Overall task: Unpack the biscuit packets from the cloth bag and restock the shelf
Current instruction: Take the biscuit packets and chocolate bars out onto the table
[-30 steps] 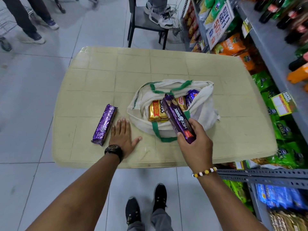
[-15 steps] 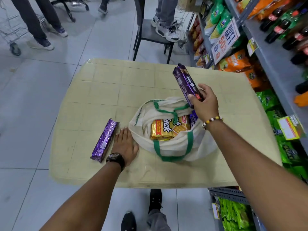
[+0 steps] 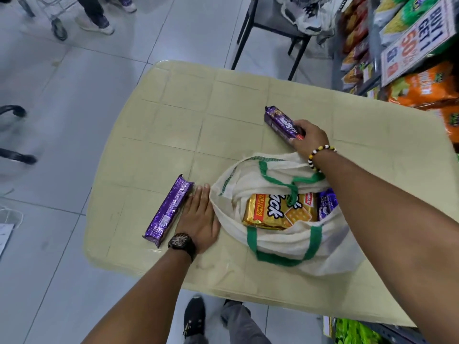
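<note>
While our right hand (image 3: 309, 139) grips the dark purple packet (image 3: 282, 122) beyond the cloth bag (image 3: 285, 247), our left hand (image 3: 198, 217) lies flat beside its rim; gold packet (image 3: 270, 212) inside lies crosswise, nearer our left.

Bright even overhead light, soft shadows; wide-angle bending at edges, motion blur there.

The right hand (image 3: 309, 140) covers the near end of the dark purple packet (image 3: 280, 122), hiding the grip underneath. In the cloth bag (image 3: 285, 249), cloth and a green handle (image 3: 294, 192) overlap the gold packet (image 3: 270, 212), and the right forearm (image 3: 372, 194) hides most of 1 purple packet (image 3: 327, 202). The right edge cuts off the shelf (image 3: 372, 81).
</note>
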A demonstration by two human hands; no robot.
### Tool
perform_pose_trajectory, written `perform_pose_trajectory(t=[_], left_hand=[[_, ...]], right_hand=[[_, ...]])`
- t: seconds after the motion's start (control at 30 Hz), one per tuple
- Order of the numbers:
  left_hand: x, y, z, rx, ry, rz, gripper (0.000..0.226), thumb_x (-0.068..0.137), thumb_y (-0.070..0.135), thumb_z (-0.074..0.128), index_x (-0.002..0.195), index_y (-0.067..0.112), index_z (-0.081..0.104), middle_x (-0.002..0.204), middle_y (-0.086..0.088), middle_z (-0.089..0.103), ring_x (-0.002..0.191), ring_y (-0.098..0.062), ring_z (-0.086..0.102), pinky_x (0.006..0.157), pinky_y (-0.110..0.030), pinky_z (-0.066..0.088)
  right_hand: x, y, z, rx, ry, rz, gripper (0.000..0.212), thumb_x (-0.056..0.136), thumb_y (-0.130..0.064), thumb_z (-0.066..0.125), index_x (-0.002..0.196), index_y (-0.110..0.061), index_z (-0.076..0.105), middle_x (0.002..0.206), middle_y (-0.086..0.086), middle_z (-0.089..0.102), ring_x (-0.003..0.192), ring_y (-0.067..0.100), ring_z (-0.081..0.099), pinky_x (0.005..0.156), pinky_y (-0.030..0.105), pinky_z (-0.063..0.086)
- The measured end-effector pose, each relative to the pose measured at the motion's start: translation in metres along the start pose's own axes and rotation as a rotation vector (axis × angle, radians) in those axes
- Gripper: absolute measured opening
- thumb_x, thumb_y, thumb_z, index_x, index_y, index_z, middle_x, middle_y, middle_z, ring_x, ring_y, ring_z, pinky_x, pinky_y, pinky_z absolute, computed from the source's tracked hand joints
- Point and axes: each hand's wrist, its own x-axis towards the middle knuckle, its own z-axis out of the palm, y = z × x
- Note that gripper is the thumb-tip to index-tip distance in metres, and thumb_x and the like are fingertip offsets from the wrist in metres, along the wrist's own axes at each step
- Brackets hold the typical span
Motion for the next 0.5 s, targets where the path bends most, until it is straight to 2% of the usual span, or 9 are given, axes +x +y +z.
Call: perform_pose_trajectory(t=[0.1,0.2,0.33,0.5], left_hand=[[-0.002,-0.001,-0.003,-0.004,-0.011,0.001,0.068,0.101,0.041,0.022,0.158,0.008,0.005,0.166,-0.012,0.005,0.152,-0.025,-0.005,0.124,-0.041,0.001],[-0.01,-0.006,-0.011,0.043,-0.05,0.026,0.068,0.102,0.044,0.019,0.157,0.004,0.01,0.165,-0.014,0.008,0.153,-0.027,0.001,0.124,-0.042,0.004],[-0.04,-0.008,-0.02,0.037,-0.074,0.011,0.074,0.101,0.052,0.021,0.156,0.003,0.016,0.163,-0.016,0.01,0.152,-0.031,0.008,0.123,-0.044,0.008],[-0.054,0.009,-0.052,0.06,-0.017,0.013,0.077,0.098,0.054,0.026,0.153,-0.001,0.024,0.161,-0.019,0.021,0.15,-0.034,0.019,0.123,-0.049,0.017]], right_hand=[[0.002,0.004,0.006,-0.145,-0.079,0.017,0.056,0.079,-0.019,0.075,0.132,-0.018,0.056,0.123,0.014,0.067,0.109,0.033,0.063,0.093,0.033,0.048],[-0.002,-0.002,0.004,-0.203,-0.106,-0.003,0.061,0.078,-0.026,0.077,0.134,-0.014,0.053,0.127,0.017,0.062,0.112,0.035,0.059,0.091,0.035,0.047],[-0.025,-0.016,-0.006,-0.102,0.028,-0.052,0.058,0.084,-0.028,0.07,0.137,-0.015,0.051,0.138,0.013,0.054,0.123,0.031,0.053,0.102,0.036,0.041],[-0.08,-0.024,-0.032,-0.01,0.137,-0.187,0.046,0.085,-0.021,0.066,0.13,-0.015,0.058,0.131,0.011,0.059,0.117,0.028,0.057,0.099,0.033,0.043]])
